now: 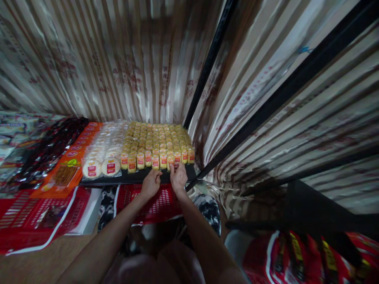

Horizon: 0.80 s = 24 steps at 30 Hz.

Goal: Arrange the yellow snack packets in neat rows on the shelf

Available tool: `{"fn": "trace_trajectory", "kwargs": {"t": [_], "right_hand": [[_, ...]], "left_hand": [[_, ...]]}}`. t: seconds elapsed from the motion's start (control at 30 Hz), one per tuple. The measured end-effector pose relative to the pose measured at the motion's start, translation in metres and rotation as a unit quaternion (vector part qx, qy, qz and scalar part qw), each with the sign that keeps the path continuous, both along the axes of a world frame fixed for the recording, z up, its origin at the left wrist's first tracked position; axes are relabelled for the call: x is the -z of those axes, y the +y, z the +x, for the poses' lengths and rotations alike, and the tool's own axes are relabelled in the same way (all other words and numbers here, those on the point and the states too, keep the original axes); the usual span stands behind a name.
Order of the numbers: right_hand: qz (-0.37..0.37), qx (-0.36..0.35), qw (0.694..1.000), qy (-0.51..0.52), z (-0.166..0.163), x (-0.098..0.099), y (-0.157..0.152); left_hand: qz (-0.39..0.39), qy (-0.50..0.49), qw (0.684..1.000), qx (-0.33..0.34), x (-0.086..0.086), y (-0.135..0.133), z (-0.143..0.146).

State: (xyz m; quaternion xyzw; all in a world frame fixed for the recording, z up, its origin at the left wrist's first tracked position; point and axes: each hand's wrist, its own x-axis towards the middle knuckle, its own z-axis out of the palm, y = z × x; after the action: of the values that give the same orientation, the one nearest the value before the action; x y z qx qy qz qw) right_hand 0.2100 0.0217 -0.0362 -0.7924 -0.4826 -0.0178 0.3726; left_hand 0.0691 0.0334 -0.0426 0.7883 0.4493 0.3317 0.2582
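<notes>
I can't read the labels on the yellow packs [156, 144], and the shelf [130, 177] under them mostly hides beneath the goods. My right hand [178, 177] pinches a front-row pack [171, 159] at the shelf's front edge, fingers curled on it. My left hand [151, 184] rests loosely curled on that edge, holding nothing I can see. Round glossy cakes [102, 165] sit left of the packs; a red mesh basket [158, 205] lies below the shelf.
</notes>
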Motion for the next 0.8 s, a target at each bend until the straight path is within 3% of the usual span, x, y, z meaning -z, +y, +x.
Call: {"fn": "trace_trajectory", "kwargs": {"t": [0.2, 0.4, 0.47, 0.63, 0.8], "right_hand": [[-0.013, -0.001, 1.000, 0.013, 0.001, 0.002, 0.002], [0.028, -0.024, 0.998, 0.041, 0.008, 0.003, -0.005], [0.057, -0.032, 0.997, 0.027, 0.011, 0.003, -0.008], [0.102, -0.036, 0.994, -0.033, 0.011, 0.000, -0.009], [0.095, -0.066, 0.993, -0.036, 0.003, -0.001, -0.008]], "left_hand": [[-0.008, -0.013, 1.000, -0.015, 0.004, 0.001, 0.002], [-0.001, -0.033, 0.999, -0.012, -0.004, -0.006, 0.001], [0.014, -0.047, 0.999, -0.015, -0.008, -0.008, 0.000], [0.073, -0.048, 0.991, -0.097, -0.013, -0.003, 0.002], [0.076, -0.003, 0.993, -0.085, -0.009, 0.002, 0.003]]}}
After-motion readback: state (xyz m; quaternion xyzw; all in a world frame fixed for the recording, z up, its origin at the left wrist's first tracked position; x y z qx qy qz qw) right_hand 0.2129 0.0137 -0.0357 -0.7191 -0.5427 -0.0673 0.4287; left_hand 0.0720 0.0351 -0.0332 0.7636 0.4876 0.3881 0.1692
